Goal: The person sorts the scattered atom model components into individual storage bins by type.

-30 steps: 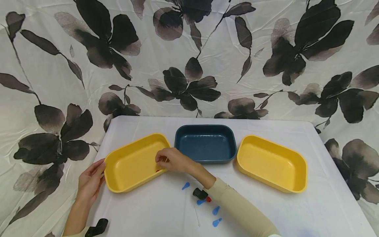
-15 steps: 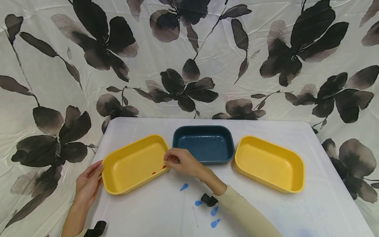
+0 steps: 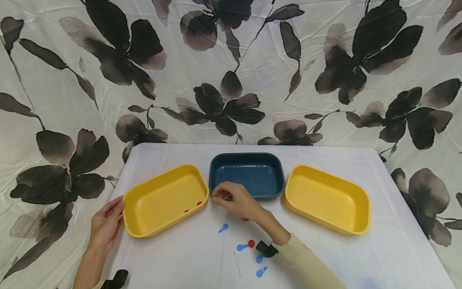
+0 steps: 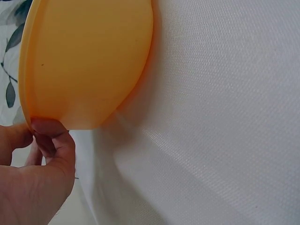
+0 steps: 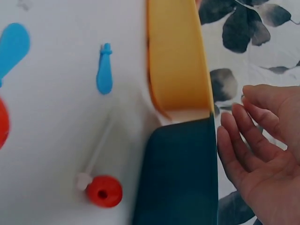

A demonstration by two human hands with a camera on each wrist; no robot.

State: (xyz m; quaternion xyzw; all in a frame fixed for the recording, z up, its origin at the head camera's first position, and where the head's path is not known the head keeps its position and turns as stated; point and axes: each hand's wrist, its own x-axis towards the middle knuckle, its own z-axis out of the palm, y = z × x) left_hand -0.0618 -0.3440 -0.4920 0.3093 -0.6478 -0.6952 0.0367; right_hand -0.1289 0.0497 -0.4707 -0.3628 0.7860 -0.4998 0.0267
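My left hand (image 3: 104,226) grips the left end of a yellow tray (image 3: 159,204); the left wrist view shows its fingers at the rim (image 4: 27,93). Inside that tray, near its front right corner, lie two small red pieces (image 3: 199,203). My right hand (image 3: 234,198) hovers by the front left corner of a dark blue tray (image 3: 249,176). Nothing shows between its loosely bent fingers in the right wrist view. Under that forearm, a red round piece with a hole (image 5: 104,191) lies beside a thin white stick (image 5: 98,145).
Several blue teardrop-shaped pieces (image 3: 223,228) lie on the white table (image 3: 173,257) in front of the trays. A red round piece (image 3: 251,243) touches or nearly touches one of them. Another thin white stick (image 3: 236,265) lies nearby. A second yellow tray (image 3: 326,198) stands at the right.
My right hand has moved right, from over the left yellow tray to the dark blue tray's front corner. Two red pieces now show in the yellow tray. The left hand has stayed at the rim.
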